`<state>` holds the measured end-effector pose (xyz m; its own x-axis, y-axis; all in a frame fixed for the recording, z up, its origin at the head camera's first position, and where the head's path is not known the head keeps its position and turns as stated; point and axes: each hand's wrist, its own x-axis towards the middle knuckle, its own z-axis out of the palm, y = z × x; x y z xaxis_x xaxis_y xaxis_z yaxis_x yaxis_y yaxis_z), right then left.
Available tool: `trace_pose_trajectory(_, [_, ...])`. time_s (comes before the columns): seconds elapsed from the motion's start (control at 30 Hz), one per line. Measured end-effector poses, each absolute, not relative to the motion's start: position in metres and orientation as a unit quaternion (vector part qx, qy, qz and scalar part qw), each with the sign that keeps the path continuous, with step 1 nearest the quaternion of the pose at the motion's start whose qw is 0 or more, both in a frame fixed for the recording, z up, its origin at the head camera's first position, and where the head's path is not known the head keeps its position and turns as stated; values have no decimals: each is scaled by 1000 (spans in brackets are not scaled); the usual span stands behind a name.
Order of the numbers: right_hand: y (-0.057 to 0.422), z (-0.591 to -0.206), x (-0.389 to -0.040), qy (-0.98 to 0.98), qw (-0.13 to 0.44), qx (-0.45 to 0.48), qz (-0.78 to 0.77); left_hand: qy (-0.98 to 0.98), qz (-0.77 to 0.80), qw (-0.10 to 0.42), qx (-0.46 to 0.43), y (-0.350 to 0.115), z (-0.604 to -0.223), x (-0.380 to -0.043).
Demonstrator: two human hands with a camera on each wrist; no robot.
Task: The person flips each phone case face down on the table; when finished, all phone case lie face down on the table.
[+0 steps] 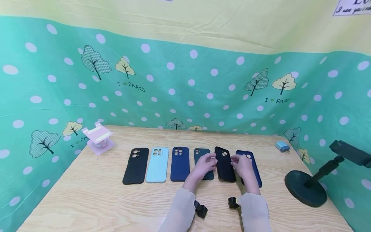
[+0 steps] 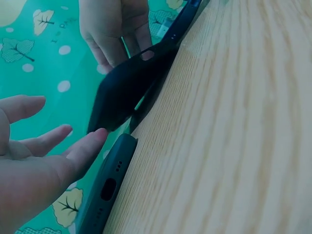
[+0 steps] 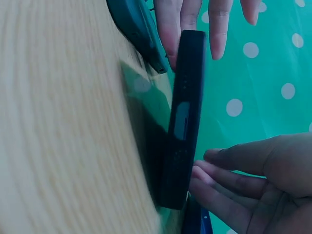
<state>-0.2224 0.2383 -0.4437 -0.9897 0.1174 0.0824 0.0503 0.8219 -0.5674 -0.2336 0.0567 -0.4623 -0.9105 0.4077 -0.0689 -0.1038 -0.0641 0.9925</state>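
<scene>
Both hands meet over a black phone case (image 1: 225, 164), fifth from the left in a row of six on the wooden table (image 1: 87, 193). The left hand (image 1: 204, 165) has fairly straight fingers, and in the left wrist view a fingertip (image 2: 97, 136) touches the case's near corner rather than wrapping it. The right hand (image 1: 243, 166) sits at the other long edge, its fingers lightly bent and touching the side of the case in the right wrist view; whether they actually pinch it I cannot tell. The case is tipped up on one long edge, not flat like its neighbours, so I judge it to be mid-handling: being either lifted out of the row or set into it, with nothing yet settled. Just left of it lies a dark teal case (image 1: 203, 161), partly under the left hand; just right, a navy case (image 1: 255, 167), partly under the right hand. Further left lie a dark blue case (image 1: 180, 164), a light blue case (image 1: 157, 165) and another black case (image 1: 136, 166), all flat and evenly spaced. A pink phone stand (image 1: 98, 138), a small blue charger plug (image 1: 282, 147) and a black round-based holder (image 1: 307, 187) sit at the table's margins.
</scene>
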Motion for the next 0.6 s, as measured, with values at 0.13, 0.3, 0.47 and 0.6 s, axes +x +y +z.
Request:
trace_pose_trajectory(0.13, [236, -442, -223, -945, 46, -36, 323, 644, 734, 182, 111, 55, -462, -234])
trace_pose_trajectory(0.3, [232, -441, -222, -944, 37, -29, 326, 628, 746, 187, 118, 53, -461, -234])
trace_pose_trajectory(0.47, [229, -441, -223, -941, 17, -31, 336, 621, 754, 183, 115, 53, -460, -235])
trace_pose_trajectory(0.6, [227, -442, -223, -931, 2, -30, 365, 614, 760, 178, 116, 53, -461, -236])
